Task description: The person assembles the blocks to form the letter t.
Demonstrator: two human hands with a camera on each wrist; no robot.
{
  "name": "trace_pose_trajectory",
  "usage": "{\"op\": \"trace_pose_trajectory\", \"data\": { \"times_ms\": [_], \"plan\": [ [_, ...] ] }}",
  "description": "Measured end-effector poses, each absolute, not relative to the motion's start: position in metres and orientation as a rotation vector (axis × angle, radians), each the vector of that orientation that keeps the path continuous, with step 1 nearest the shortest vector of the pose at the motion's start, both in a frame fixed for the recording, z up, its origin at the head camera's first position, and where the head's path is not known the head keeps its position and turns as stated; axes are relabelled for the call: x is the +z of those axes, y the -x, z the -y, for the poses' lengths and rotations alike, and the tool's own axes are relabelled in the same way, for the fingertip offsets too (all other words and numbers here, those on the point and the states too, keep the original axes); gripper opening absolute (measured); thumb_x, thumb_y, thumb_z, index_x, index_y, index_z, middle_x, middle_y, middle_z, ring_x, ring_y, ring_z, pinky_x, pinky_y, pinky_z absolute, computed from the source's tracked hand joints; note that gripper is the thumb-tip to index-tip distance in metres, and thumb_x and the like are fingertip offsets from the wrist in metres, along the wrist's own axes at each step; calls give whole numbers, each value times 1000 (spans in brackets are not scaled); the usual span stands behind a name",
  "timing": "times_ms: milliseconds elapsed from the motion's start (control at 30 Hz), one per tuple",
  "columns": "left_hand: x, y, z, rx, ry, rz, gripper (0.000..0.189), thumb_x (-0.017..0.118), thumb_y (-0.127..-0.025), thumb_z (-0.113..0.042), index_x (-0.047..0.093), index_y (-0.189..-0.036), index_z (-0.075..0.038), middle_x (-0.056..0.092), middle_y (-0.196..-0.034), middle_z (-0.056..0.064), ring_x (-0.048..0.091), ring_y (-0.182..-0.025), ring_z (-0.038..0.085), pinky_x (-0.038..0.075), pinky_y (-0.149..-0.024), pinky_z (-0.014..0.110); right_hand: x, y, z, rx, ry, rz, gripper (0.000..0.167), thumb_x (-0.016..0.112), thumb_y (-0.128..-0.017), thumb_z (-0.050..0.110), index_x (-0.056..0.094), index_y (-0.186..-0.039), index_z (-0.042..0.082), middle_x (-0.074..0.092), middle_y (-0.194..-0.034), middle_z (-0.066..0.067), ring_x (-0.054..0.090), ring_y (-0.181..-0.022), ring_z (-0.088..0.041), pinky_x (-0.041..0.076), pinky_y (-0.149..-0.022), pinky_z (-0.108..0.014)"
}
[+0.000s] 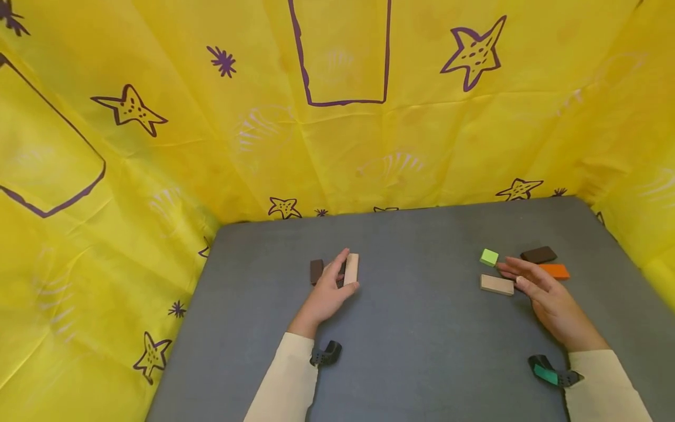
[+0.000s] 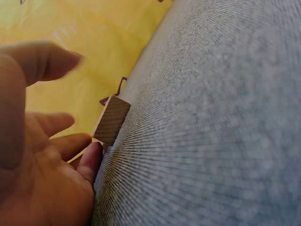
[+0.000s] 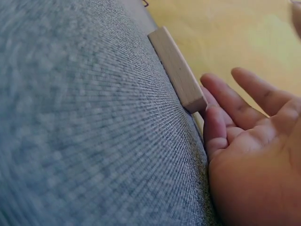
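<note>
Two pale wooden blocks (image 1: pixel 497 284) looked light, stiff, best pinched across their long sides; my left hand (image 1: pixel 327 296) and right hand (image 1: pixel 548 302) were loosely spread.

The left hand (image 1: pixel 328 294) and right hand (image 1: pixel 548 302) extend forward, well apart, both relaxed.

A grey table (image 1: pixel 422 351) stood beside a yellow cloth (image 1: pixel 343 158), which hung behind it and at both sides. On this cloth there were purple-outlined starfish (image 1: pixel 474 55), small purple bursts (image 1: pixel 224 61) and several pale shell drawings (image 1: pixel 255 130).
</note>
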State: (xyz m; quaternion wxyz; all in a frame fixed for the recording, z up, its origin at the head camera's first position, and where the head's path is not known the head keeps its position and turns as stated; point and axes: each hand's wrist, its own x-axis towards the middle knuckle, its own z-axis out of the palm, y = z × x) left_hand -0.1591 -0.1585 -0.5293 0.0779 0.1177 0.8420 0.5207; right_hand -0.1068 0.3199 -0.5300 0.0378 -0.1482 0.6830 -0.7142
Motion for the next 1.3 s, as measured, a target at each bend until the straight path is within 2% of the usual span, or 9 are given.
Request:
{"op": "trace_pose_trajectory", "data": {
  "times_ms": [67,167,267,333,500,600,767,933,1300],
  "plan": [
    [-530,161,158,1500,-433,-2562,85,72,-100,-17,30,-174,-10,28,-176,11,40,-152,36,45,-114,54,-530,107,-319,-2127,378,-2190,49,47,-116,-1,38,-164,-7,60,-151,-3,53,-136,-9,36,-105,-15],
    [-532,163,158,1451,-500,-2623,85,75,-98,-12,34,-171,-4,29,-176,10,34,-155,29,45,-115,50,-531,108,-319,-1950,284,-2386,54,63,-111,3,44,-161,-6,62,-146,1,57,-127,-7,45,-99,-13],
    [-534,163,157,1425,-500,-2679,85,82,-96,-13,39,-168,-2,35,-173,11,40,-151,29,49,-111,48,-533,110,-318,-1772,229,-2546,60,74,-106,8,48,-158,-6,62,-144,6,57,-122,-2,45,-95,-10],
    [-533,163,157,1409,-495,-2703,86,85,-95,-13,41,-167,-2,38,-171,11,42,-149,29,50,-110,47,-535,111,-318,-1721,221,-2598,61,78,-104,8,50,-156,-8,62,-143,3,56,-120,0,44,-94,-8],
    [-532,164,160,1390,-495,-2709,90,92,-91,-16,44,-166,-4,42,-166,11,46,-146,29,51,-109,45,-537,111,-317,-1595,226,-2711,57,81,-101,8,57,-151,-7,64,-141,-16,54,-115,7,41,-93,-5],
    [-530,164,163,1385,-496,-2692,92,93,-89,-12,43,-167,-7,41,-167,11,52,-142,32,51,-109,47,-536,111,-315,-1518,252,-2777,53,82,-101,9,62,-148,-4,64,-139,-24,53,-113,8,39,-92,-4],
    [-528,162,165,1360,-476,-2647,94,88,-91,-3,39,-171,-11,34,-174,8,58,-135,38,51,-110,49,-534,110,-313,-1436,273,-2853,44,82,-100,8,68,-140,-2,64,-131,-18,52,-109,7,38,-90,-3],
    [-528,163,166,1366,-453,-2641,94,89,-91,-5,40,-170,-12,36,-173,8,59,-135,38,50,-110,49,-533,110,-313,-1370,230,-2889,32,83,-100,9,74,-130,2,64,-122,-12,52,-101,3,39,-84,-6],
    [-526,162,171,1381,-464,-2631,92,88,-91,-1,40,-169,-9,37,-171,8,57,-138,34,50,-111,47,-533,110,-313,-1321,235,-2941,33,85,-97,8,76,-129,3,65,-121,-12,52,-99,3,39,-82,-5]
  ]
}}
